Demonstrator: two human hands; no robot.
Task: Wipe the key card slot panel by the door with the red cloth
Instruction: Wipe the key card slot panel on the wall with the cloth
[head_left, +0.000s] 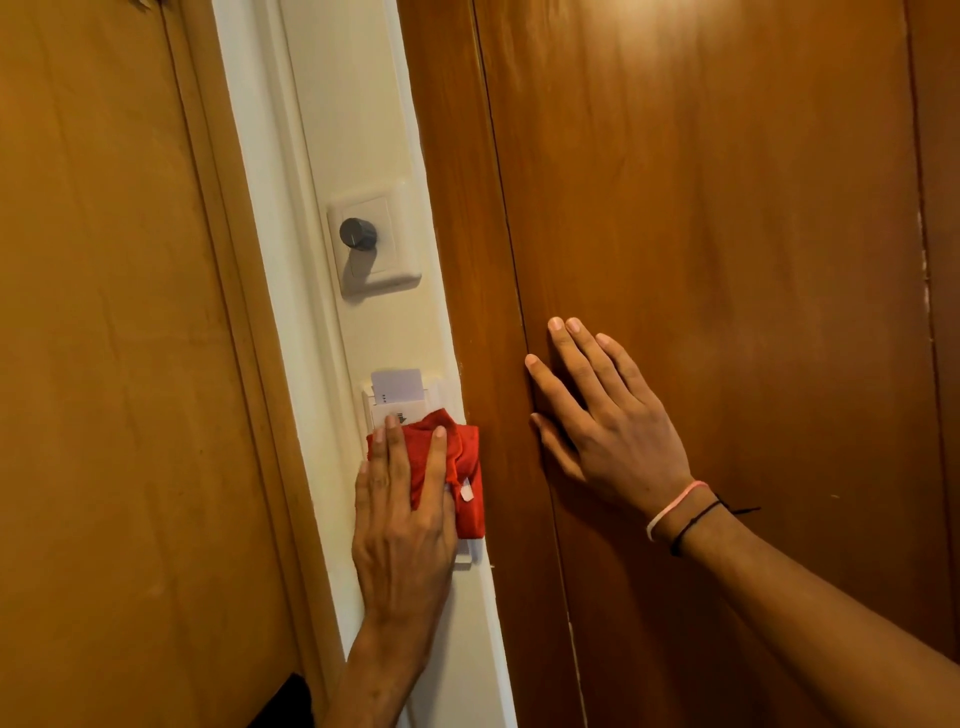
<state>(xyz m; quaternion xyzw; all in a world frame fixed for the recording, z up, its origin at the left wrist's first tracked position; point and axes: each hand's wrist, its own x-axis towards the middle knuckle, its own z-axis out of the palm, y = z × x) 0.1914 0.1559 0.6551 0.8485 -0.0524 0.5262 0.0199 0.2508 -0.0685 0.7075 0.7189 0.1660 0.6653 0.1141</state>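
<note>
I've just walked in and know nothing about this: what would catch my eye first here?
The red cloth, pressed by the left hand against the white key card slot panel with a card in it. Above sits a dark dial knob; the right hand lies flat on the wooden door.

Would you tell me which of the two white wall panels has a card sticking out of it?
The lower panel, under the red cloth; the upper panel carries a dark knob instead.

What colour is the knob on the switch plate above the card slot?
Dark grey knob on a cream plate, seen in the head view.
</note>
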